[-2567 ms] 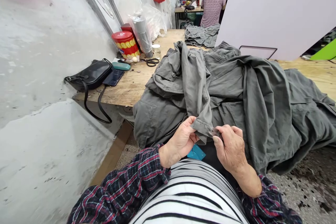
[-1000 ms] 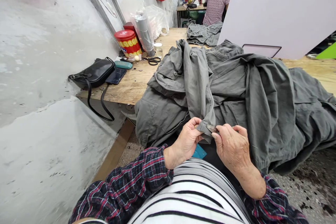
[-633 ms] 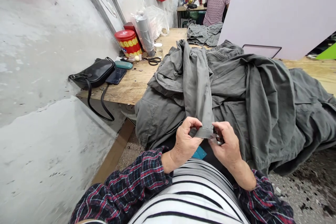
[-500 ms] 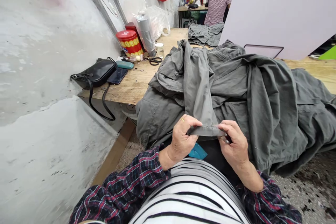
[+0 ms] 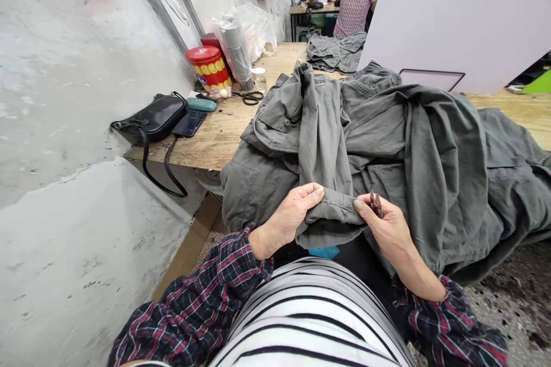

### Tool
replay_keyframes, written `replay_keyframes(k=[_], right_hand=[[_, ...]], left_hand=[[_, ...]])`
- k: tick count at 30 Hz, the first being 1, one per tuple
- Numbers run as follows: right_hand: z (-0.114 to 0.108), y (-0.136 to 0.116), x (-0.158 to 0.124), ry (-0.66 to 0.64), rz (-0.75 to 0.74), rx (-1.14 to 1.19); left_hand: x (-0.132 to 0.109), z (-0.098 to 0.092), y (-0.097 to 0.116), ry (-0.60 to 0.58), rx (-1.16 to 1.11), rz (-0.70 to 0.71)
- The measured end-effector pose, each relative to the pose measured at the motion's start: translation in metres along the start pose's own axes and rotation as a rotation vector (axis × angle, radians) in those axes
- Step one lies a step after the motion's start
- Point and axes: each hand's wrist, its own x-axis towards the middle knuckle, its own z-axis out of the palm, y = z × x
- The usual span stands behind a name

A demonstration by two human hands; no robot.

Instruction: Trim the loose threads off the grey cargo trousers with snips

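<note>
Between the two hands, just above the lap, the grey cuff [image 5: 338,206] hangs as a loop at the end of a narrow tube of cloth. Its weave looks soft and pliable, not fragile; the cuff itself should feel light, though the grey garments [image 5: 443,143] heaped behind it would likely drag if pulled. The folded, stitched edge looks the best place to take hold, being firmer than the loose tube.

The left hand [image 5: 293,212] pinches one end of that edge between thumb and fingers. The right hand [image 5: 390,226] pinches the other end under its thumb, with a small dark tool [image 5: 376,205] standing up among its fingers, perhaps thread snips, though too little shows to be sure.

Half a second ago the edge was a flat band and the tool lay mostly hidden in the grip; now the cuff sags below the stitching and covers more of the blue piece [image 5: 325,252] underneath. Farther out, the scissors [image 5: 252,97] lie on the wooden table [image 5: 219,137] as before.
</note>
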Motion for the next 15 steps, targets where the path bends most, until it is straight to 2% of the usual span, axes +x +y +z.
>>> replay_keyframes(k=[4, 9, 12, 15], right_hand=[[-0.002, -0.012, -0.004, 0.151, -0.245, -0.224], [0.003, -0.022, -0.012, 0.066, -0.339, -0.243], [0.009, -0.023, -0.014, 0.075, -0.413, -0.290], [0.014, -0.021, -0.014, 0.117, -0.502, -0.335]], left_hand=[[0.000, 0.000, 0.004, 0.016, -0.073, -0.008], [0.000, 0.003, 0.004, 0.050, -0.164, -0.010], [-0.002, 0.003, 0.003, 0.083, -0.159, 0.004], [-0.007, 0.003, 0.002, 0.000, -0.027, 0.014]])
